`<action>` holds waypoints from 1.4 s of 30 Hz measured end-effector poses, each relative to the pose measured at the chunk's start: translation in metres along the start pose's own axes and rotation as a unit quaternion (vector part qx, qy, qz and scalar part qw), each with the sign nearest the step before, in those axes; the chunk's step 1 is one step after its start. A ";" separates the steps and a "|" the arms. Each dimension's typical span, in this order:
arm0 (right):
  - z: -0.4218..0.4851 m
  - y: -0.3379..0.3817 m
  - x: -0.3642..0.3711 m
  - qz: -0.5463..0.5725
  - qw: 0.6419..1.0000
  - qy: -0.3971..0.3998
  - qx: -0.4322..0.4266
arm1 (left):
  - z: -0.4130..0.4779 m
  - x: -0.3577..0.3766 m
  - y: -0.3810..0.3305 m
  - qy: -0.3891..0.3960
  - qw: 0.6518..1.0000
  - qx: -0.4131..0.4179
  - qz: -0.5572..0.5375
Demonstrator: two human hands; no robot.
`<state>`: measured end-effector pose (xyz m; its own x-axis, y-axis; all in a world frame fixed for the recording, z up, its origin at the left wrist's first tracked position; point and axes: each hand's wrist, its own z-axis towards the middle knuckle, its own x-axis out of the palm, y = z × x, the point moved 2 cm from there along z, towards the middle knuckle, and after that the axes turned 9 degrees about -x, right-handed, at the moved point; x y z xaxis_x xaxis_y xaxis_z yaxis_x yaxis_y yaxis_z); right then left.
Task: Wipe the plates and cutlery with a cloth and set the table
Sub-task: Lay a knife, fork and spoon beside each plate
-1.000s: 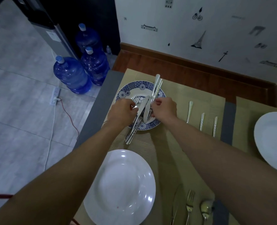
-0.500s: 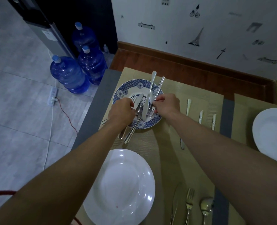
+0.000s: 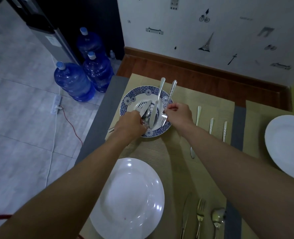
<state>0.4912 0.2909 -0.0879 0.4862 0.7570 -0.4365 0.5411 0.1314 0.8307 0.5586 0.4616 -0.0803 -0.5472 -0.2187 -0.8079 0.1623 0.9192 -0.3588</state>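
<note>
Right hand [image 3: 179, 114]: fingers curled, thumb + forefinger pinching a fork [image 3: 170, 94] low on its patterned handle, just above the tines. The handle points up-frame past the plate rim. Left hand [image 3: 130, 125]: fingers curled round a bunch of cutlery [image 3: 143, 109]. Fork tines, a blade and a spoon bowl show, but the fingertips are hidden behind the back of the hand. Btwn the two hands a loose knife [image 3: 155, 104] lies across the dish, blade toward the person, handle over the far rim.

All of this sits in or over the blue-patterned plate [image 3: 130, 97], upper ctr of frame, which prob serves as the holding dish for cutlery not yet laid.

Handling, as a judgement: the steel pieces are stiff, light and smooth, so slippery when bunched and apt to slide on glaze. Best taken by the handle, one at a time, not by tines or blade. The plate is heavier + breakable; take it by the rim.

Outward: three laid pieces [image 3: 211, 125] in a row right of the dish on the placemat [image 3: 211, 104]. White plate [image 3: 129, 195], bottom ctr, shows just a tiny reddish speck, w/ a knife-fork-spoon set [image 3: 200, 214] to its right. 2nd white plate [image 3: 287, 145] at right edge. No cloth in view.
</note>
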 end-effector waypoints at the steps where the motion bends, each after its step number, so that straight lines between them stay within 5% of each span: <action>1: -0.002 -0.001 0.000 0.004 1.000 0.001 0.000 | -0.002 0.000 0.000 0.003 1.000 -0.002 0.013; 26: -0.048 -0.010 -0.020 -0.052 0.992 0.071 -0.087 | -0.053 -0.025 0.016 -0.039 0.998 -0.034 0.026; 32: -0.059 -0.005 -0.031 -0.096 0.977 0.071 -0.174 | -0.077 -0.035 0.000 -0.013 0.992 0.092 0.083; 36: -0.072 -0.001 -0.042 -0.118 0.955 0.154 -0.223 | -0.095 -0.040 -0.026 -0.017 0.981 0.166 0.101; 42: -0.096 -0.012 -0.068 0.032 0.965 0.234 -0.118 | -0.114 -0.035 -0.061 -0.067 0.974 0.196 0.087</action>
<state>0.3851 0.2992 -0.0350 0.1203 0.9670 -0.2245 0.3229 0.1757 0.9300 0.4744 0.4507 0.0232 -0.3756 -0.1357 -0.9168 0.5589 0.7560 -0.3408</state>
